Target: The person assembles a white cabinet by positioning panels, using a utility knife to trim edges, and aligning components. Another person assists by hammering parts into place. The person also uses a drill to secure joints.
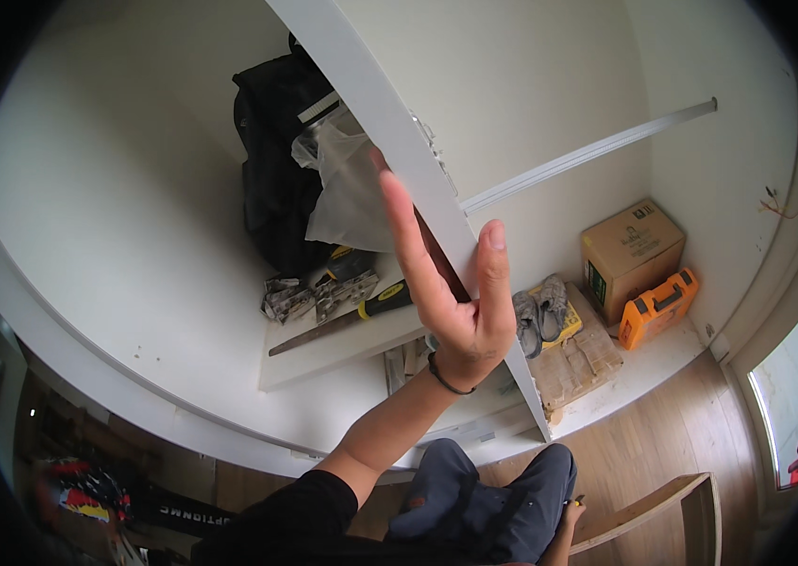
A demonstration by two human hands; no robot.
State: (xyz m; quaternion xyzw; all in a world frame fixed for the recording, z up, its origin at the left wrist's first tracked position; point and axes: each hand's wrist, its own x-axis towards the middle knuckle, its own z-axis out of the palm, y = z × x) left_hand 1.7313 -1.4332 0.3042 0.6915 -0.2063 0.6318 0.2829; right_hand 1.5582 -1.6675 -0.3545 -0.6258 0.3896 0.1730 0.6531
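My left hand (460, 311) is raised in front of a white upright divider panel (361, 66), fingers stretched out and thumb apart, with nothing in it. Whether it touches the panel I cannot tell. Beyond the fingers, a clear plastic bag (352, 198) hangs against a black bag (276, 151). A handsaw (385, 300) with a black and yellow handle lies on the low white shelf below, beside some metal hinges (337, 294). Low beside my right knee, my right hand (571, 514) is closed around a small tool with yellow and black showing; its kind is hidden.
Right of the panel, a metal rail (597, 156) crosses the cabinet. Below are a cardboard box (635, 245), an orange tool case (660, 307), grey shoes (540, 311) and a flat brown package (578, 363). A wooden frame (654, 509) stands on the wood floor (672, 415).
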